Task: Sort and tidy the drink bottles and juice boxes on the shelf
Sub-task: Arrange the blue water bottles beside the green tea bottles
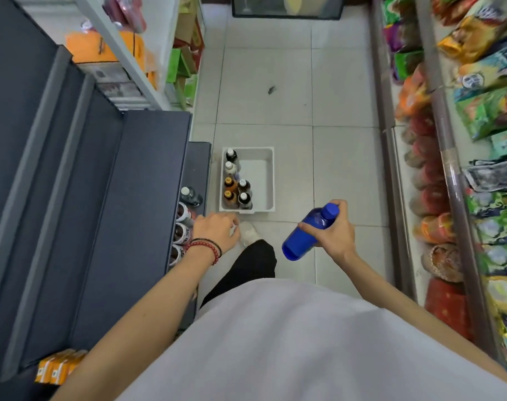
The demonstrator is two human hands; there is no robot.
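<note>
Blue bottle (310, 231); white bin (268, 180); dark grey shelf (124, 198); red bead bracelet (207, 248).

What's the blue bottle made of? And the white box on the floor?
The blue bottle looks like glossy, see-through tinted plastic: light glows through its body. The white box seems hard, matte plastic, judging by its smooth moulded walls and rounded rim; I can't be certain.

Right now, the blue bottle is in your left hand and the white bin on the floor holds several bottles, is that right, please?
Not quite: the head view shows the blue bottle gripped in the right hand, not the left hand. The white bin on the floor does hold several bottles.
</note>
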